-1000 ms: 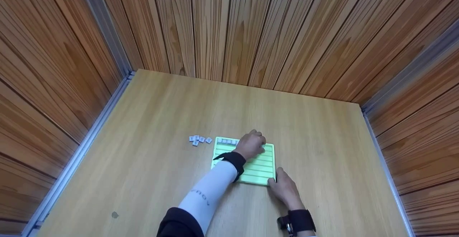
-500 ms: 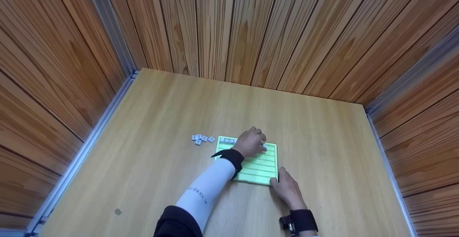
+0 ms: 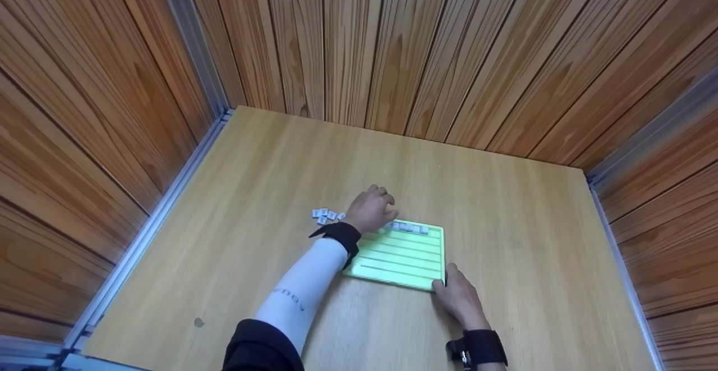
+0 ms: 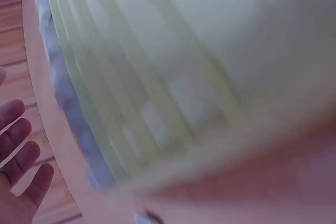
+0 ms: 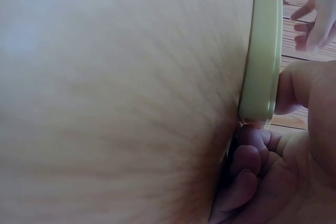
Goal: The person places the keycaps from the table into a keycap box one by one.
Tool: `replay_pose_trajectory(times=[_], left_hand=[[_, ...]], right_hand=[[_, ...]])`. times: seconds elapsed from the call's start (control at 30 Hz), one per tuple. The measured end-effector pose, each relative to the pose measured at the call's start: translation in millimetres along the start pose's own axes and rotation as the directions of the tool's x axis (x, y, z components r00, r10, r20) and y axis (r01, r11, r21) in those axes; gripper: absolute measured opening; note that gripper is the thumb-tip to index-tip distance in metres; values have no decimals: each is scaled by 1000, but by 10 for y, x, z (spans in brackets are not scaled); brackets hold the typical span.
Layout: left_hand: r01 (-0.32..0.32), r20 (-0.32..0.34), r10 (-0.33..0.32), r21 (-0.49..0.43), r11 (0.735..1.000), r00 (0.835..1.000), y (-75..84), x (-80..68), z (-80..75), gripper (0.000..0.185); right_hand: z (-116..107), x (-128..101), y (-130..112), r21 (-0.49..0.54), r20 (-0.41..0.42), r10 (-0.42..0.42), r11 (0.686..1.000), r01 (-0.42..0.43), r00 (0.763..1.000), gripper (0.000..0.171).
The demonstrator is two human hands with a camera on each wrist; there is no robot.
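A light green ridged tray (image 3: pixel 398 256) lies on the table, with a row of small white tiles (image 3: pixel 409 228) along its far groove. My left hand (image 3: pixel 370 209) is over the tray's far left corner, hiding part of that row. In the left wrist view its fingers (image 4: pixel 23 156) are spread and relaxed, apart from the blurred tray. At the near right corner my right hand (image 3: pixel 459 297) holds the tray, thumb on its top edge and fingers curled against its side. The right wrist view shows the tray's rim (image 5: pixel 261 51) between thumb and fingers.
Several loose white tiles (image 3: pixel 323 214) lie in a cluster on the table (image 3: pixel 269 191), just left of my left hand. Wood-panelled walls (image 3: pixel 359 45) enclose the table at the back and both sides. A small dark spot (image 3: pixel 198 322) marks the table at the lower left.
My left hand has moved left along the tray's far edge, uncovering tiles at the right end of the row. The right hand keeps its hold; the head view has shifted slightly.
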State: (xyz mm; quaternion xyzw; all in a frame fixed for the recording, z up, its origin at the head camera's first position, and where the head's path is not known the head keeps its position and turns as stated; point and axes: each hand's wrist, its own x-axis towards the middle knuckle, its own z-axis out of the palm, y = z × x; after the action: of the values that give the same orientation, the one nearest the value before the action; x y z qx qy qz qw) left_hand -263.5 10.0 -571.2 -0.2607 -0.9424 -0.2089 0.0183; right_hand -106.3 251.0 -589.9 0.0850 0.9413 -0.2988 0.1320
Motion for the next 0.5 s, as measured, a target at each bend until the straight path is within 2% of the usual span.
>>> replay_pose_trajectory(times=[0.2,0.5], left_hand=[[49,-4,-49,-3,999,999,-236,-154,-129,36],[35,-72,-33,26,999,997,-610,-448,-297,33]], right_hand=[[21,6,14,-9,-2,0,1000,0,1000,18],[12,15,8,-10,0,-27,1000,27,1000,17]])
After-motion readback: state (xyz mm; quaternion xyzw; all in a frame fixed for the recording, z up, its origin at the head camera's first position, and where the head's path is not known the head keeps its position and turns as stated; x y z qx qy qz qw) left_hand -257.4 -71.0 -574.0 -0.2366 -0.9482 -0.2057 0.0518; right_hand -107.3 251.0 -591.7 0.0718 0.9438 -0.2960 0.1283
